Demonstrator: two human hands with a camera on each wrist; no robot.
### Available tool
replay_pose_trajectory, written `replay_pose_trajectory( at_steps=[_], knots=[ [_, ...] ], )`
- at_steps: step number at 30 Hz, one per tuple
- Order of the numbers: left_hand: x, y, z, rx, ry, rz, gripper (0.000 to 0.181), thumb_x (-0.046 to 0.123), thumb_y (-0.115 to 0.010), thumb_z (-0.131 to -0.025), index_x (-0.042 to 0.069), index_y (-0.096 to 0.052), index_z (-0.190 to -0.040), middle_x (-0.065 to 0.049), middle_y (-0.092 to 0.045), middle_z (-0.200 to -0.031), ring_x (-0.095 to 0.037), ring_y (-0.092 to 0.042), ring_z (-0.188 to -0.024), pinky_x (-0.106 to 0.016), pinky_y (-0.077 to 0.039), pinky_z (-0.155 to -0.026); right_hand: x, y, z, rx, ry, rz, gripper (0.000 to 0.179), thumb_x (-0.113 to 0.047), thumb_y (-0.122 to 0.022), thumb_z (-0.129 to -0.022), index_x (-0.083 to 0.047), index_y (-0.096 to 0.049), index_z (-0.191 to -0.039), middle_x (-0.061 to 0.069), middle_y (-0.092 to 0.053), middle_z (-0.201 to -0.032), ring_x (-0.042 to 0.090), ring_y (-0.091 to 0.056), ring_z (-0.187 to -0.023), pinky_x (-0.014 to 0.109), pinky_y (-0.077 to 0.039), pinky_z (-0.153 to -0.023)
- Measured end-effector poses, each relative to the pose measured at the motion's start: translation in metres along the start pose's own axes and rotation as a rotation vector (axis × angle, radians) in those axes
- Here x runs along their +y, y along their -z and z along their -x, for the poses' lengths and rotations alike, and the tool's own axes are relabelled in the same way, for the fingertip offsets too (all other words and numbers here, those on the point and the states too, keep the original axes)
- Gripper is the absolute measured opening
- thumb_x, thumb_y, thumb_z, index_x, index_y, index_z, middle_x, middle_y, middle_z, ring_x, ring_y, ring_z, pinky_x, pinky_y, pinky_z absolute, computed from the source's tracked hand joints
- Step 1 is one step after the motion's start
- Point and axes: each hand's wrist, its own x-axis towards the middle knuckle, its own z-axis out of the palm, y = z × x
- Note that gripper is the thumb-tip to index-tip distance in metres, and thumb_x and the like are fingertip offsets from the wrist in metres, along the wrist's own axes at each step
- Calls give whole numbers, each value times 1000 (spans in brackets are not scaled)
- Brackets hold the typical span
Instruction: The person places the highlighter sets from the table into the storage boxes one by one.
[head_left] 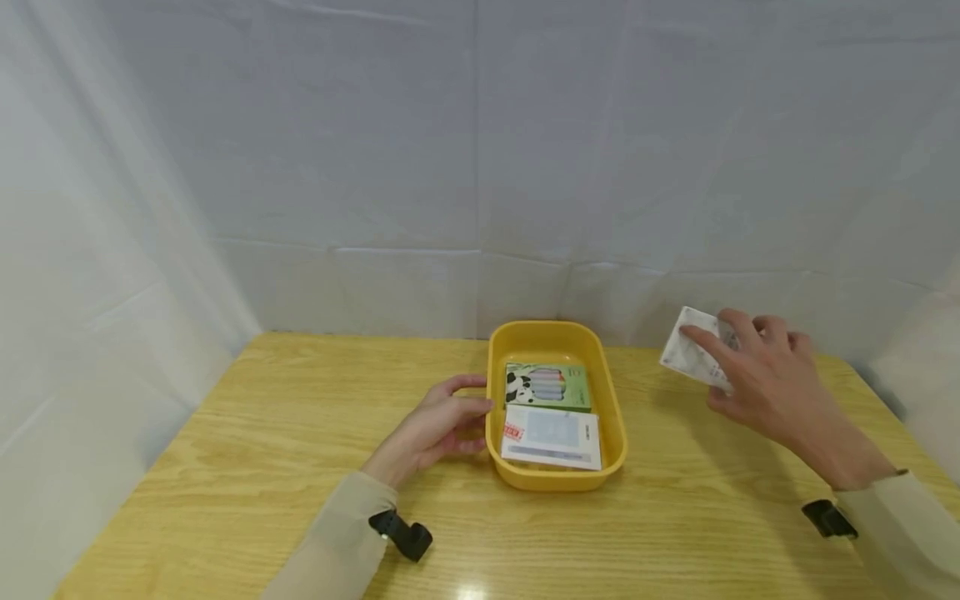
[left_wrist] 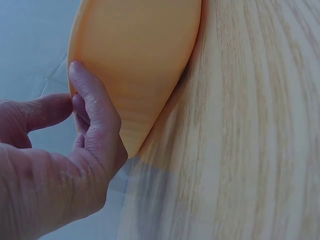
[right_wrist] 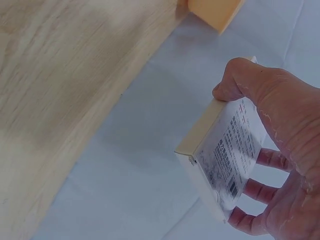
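Observation:
A yellow plastic basket (head_left: 611,417) stands on the wooden table. Inside it lie a green box (head_left: 573,387) with a panda picture and, nearer me, a white flat box (head_left: 551,437) with a red mark. At the basket's left side my left hand (head_left: 446,421) grips the rim, thumb at the edge and bent fingers (left_wrist: 102,120) against the outer wall. My right hand (head_left: 772,375) holds a thin white box (head_left: 693,346) above the table's right part, thumb on one narrow side and fingers on the opposite side. Small print and a barcode show on its face in the right wrist view.
The wooden table (head_left: 300,433) has its back edge close to a hanging white sheet (head_left: 375,167). More sheeting hangs at the left and right. Black straps (head_left: 401,533) sit around both sleeved wrists.

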Motion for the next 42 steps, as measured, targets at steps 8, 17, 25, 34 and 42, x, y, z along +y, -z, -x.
replay_pose_trajectory(
  at_steps=[8,17,25,34,42],
  knots=[
    [-1,0,-1,8,3,5,51,12,-63,-98,11,-46,-145,-19,-63,-129,-20,-63,-96,-27,-57,-66,-10,6,-13,-23,19,-22,81,-23,-86,-68,-23,-53,-141,21,-50,-132,53,-52,-101,62,-46,-63],
    [0,1,0,-1,0,10,51,11,-63,-98,10,-45,-146,-19,-63,-127,-20,-63,-95,-27,-56,-66,-20,11,-26,-46,39,-24,83,-26,-89,-70,-22,-51,-144,23,-50,-135,52,-51,-102,63,-47,-65],
    [-1,2,1,-3,-1,8,49,11,-62,-98,10,-47,-144,-18,-63,-127,-20,-62,-97,-28,-57,-67,-30,15,-34,-90,25,-55,82,-26,-89,-73,-24,-49,-145,21,-48,-138,52,-51,-107,66,-48,-73],
    [-1,2,1,-5,1,7,49,11,-62,-98,10,-46,-145,-18,-64,-126,-20,-62,-95,-27,-56,-66,-44,16,-44,-156,19,-94,79,-26,-87,-77,-25,-49,-146,20,-46,-141,50,-49,-111,66,-48,-78],
    [-1,1,1,-8,4,11,49,12,-63,-98,11,-46,-145,-18,-63,-127,-20,-62,-96,-28,-57,-67,-53,10,-49,-161,37,-105,80,-27,-88,-76,-27,-49,-145,19,-46,-143,50,-50,-113,65,-49,-80]
  ],
)
